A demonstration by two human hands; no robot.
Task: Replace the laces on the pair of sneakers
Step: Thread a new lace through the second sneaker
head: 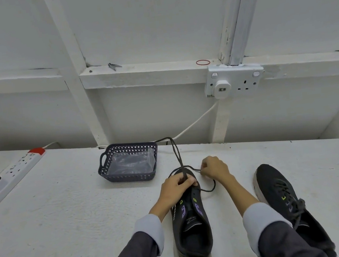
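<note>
Two black sneakers lie on the white table (68, 213), toes pointing away. The middle sneaker (190, 221) has bare purple and yellow-green eyelet tabs, and a dark lace (177, 155) is threaded only near its toe. The right sneaker (287, 205) is fully laced. The left hand (176, 187) curls over the middle toe, gripping the lace strands. The right hand (214, 168) pinches the lace just beside the toe. The lace trails to the table's far edge, past a dark basket (129, 162). Bare tabletop stretches left toward a power strip (15, 173).
</note>
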